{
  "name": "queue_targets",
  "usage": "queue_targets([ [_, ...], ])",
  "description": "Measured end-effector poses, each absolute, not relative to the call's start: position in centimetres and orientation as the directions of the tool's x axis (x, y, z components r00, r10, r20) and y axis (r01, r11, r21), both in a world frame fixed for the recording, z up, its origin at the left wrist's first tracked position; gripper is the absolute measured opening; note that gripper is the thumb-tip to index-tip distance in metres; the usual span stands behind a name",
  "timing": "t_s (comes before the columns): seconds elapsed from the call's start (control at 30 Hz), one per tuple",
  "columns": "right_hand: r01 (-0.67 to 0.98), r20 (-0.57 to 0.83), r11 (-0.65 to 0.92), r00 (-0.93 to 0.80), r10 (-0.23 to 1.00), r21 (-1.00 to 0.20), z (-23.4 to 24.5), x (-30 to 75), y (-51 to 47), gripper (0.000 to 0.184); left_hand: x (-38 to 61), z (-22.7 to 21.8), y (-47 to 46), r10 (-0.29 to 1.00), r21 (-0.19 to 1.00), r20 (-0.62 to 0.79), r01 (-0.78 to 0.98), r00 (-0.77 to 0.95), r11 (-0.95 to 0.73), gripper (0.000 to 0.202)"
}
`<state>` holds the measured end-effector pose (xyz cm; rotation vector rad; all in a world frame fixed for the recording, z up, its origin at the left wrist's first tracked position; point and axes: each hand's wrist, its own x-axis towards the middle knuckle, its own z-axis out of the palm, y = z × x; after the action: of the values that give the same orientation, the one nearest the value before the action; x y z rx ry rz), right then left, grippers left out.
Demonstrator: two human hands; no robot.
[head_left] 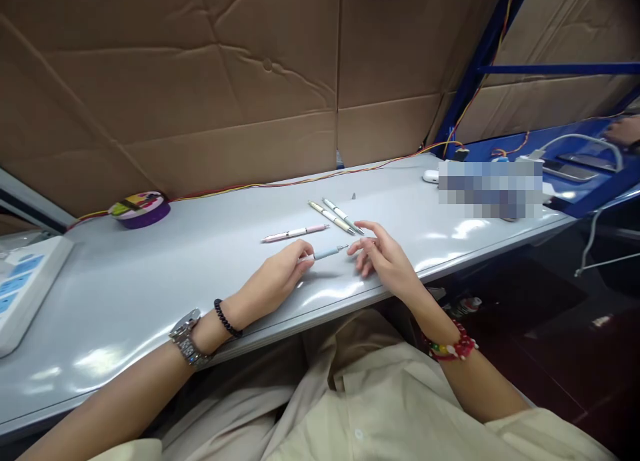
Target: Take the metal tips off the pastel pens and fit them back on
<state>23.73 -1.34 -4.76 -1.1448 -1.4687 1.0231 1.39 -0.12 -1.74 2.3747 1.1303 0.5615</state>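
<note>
My left hand [287, 274] pinches a pale blue and white pen [327, 252], its metal tip pointing right. My right hand [383, 257] hovers beside that tip with fingers loosely curved and apart, and nothing shows in its grasp. Just beyond the hands, a pink and white pen [295, 233] lies on the tabletop [215, 247]. Two more lie slanted side by side, a cream and white pen [331, 217] and a grey-green and white pen [343, 215]. Their lower ends are close to my right fingertips.
A round purple container [150, 214] sits at the back left, and a white power strip [30, 287] at the left edge. Red and yellow wires [300, 181] run along the cardboard wall [225, 114]. A blurred-out patch covers things at right. Another person's hand [625, 130] shows far right.
</note>
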Motion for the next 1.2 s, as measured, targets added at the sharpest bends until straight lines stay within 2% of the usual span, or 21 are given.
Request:
queue_targets([
  [0.07,0.189,0.165,0.181,-0.097,0.981,-0.965,-4.3,23.5,-1.8,0.041,1.4,-1.8,-0.1,0.797,0.552,0.167,0.614,0.581,-0.563,0.020],
  [0.2,0.332,0.241,0.238,-0.032,0.970,-0.913,-3.9,23.4,-2.3,0.028,1.4,-1.7,-0.2,0.798,0.548,0.162,0.620,0.580,-0.562,0.019],
  [0.3,0.367,0.289,0.272,-0.008,0.957,-0.889,-4.3,23.5,-2.1,0.021,1.4,-1.6,-0.2,0.798,0.550,0.152,0.621,0.583,-0.559,0.020],
  [0.43,0.270,0.364,0.358,-0.033,0.931,-0.893,-4.9,23.9,-1.5,0.023,1.4,-1.7,-0.2,0.796,0.548,0.153,0.620,0.586,-0.562,0.020],
  [0.57,0.130,0.374,0.370,0.008,0.927,-0.920,-4.7,23.9,-1.7,0.020,1.5,-1.7,-0.1,0.792,0.537,0.159,0.622,0.589,-0.570,0.020],
  [0.73,0.133,0.440,0.433,0.026,0.898,-0.892,-4.4,23.2,-2.2,0.008,1.5,-1.7,-0.1,0.789,0.528,0.146,0.628,0.597,-0.572,0.021],
  [0.9,0.166,0.485,0.483,-0.033,0.874,-0.859,-4.3,22.8,-2.2,0.007,1.4,-1.9,-0.1,0.776,0.528,0.141,0.616,0.615,-0.585,0.020],
  [1.0,0.168,0.465,0.466,-0.049,0.884,-0.869,-4.2,22.6,-2.2,0.012,1.3,-2.0,-0.1,0.776,0.532,0.148,0.612,0.613,-0.585,0.021],
  [1.1,0.166,0.385,0.383,-0.022,0.923,-0.909,-4.2,22.5,-2.1,0.021,1.3,-2.0,-0.1,0.780,0.532,0.150,0.615,0.608,-0.581,0.020],
  [1.2,0.183,0.328,0.325,-0.015,0.945,-0.928,-4.4,22.5,-1.9,0.017,1.3,-1.9,-0.1,0.778,0.524,0.147,0.618,0.611,-0.585,0.020],
])
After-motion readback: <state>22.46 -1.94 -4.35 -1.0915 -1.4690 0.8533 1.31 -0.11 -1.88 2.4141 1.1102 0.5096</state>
